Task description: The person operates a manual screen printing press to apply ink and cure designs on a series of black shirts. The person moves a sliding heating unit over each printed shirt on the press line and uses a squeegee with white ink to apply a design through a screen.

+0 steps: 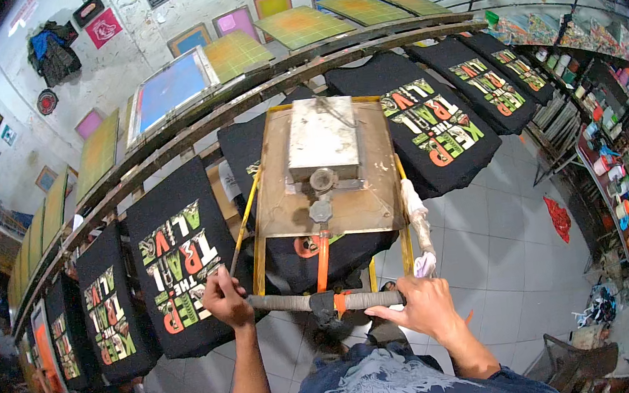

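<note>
A flat metal panel point(268, 202) with a pale box point(321, 137) on top lies over a black T-shirt point(283, 258) in front of me. From it an orange rod point(323, 261) runs toward me to a crossbar handle point(284, 302) wrapped in grey tape. My left hand point(226, 301) is closed at the handle's left end, beside a thin yellow rail point(248, 216). My right hand point(428, 309) grips the right end, its thumb stretched along the bar. A cloth-wrapped cable point(417, 220) hangs at the panel's right edge.
Printed black T-shirts point(173, 251) lie on boards to the left, others point(430, 117) to the right. A long rack point(271, 85) behind carries yellow-green panels point(303, 27) and a blue-meshed screen frame point(171, 92). Crowded shelves point(605, 163) stand right; a red cloth point(558, 219) lies on the tiled floor.
</note>
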The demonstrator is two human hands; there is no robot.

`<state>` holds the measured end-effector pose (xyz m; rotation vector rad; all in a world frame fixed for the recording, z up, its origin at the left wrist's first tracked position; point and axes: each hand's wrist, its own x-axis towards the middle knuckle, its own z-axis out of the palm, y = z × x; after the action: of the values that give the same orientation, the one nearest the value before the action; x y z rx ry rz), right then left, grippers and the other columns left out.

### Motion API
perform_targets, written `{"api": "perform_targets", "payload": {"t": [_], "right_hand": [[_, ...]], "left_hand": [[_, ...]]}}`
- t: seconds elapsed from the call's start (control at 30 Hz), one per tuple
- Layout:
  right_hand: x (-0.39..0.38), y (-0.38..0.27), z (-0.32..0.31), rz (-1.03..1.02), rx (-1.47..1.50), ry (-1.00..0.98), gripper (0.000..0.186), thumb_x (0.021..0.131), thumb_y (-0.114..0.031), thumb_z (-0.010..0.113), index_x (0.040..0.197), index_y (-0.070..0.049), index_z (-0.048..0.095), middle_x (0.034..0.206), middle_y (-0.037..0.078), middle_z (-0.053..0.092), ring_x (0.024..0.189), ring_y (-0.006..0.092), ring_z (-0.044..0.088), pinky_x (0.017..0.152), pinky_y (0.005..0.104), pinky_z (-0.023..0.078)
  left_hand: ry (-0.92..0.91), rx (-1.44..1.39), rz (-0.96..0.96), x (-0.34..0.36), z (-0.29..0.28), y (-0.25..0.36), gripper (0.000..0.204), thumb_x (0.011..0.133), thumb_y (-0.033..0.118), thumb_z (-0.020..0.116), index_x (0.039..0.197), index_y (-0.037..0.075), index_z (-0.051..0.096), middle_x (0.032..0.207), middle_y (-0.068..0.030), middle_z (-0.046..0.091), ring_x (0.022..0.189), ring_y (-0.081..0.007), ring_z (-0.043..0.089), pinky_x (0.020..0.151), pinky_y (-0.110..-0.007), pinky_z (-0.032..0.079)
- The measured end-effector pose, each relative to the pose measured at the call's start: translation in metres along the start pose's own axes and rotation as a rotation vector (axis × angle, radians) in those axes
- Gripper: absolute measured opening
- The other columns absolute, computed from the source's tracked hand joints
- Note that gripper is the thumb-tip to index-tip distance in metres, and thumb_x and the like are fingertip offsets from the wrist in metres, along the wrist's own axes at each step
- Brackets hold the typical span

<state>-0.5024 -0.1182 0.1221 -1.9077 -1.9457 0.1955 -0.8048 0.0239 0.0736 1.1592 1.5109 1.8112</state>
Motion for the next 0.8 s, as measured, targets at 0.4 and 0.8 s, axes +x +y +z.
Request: {"api": "perform_targets", "payload": {"t": [0.4, 0.8], "right_hand": [[0.001, -0.036, 0.033, 0.068, -0.047, 0.194, 0.065, 0.067, -0.066, 0.086, 0.063, -0.006, 0.061, 0.054, 0.009, 0.058, 0.049, 0.0330, 0.059, 0.047, 0.0441, 0.044], [-0.004, -0.094, 0.039, 0.157, -0.048, 0.111, 0.066, 0.074, -0.062, 0.084, 0.061, -0.005, 0.056, 0.050, 0.014, 0.056, 0.045, 0.0361, 0.059, 0.047, 0.0463, 0.046]], "left_hand": [[-0.181, -0.066, 0.076, 0.043, -0.013, -0.022, 0.042, 0.100, 0.023, 0.066, 0.064, 0.003, 0.058, 0.053, 0.0009, 0.055, 0.046, -0.0054, 0.048, 0.048, -0.024, 0.034], [-0.264, -0.120, 0.026, 0.082, -0.026, -0.028, 0.039, 0.100, 0.019, 0.065, 0.065, 0.004, 0.058, 0.055, 0.0000, 0.056, 0.047, -0.0058, 0.050, 0.048, -0.023, 0.036]]}}
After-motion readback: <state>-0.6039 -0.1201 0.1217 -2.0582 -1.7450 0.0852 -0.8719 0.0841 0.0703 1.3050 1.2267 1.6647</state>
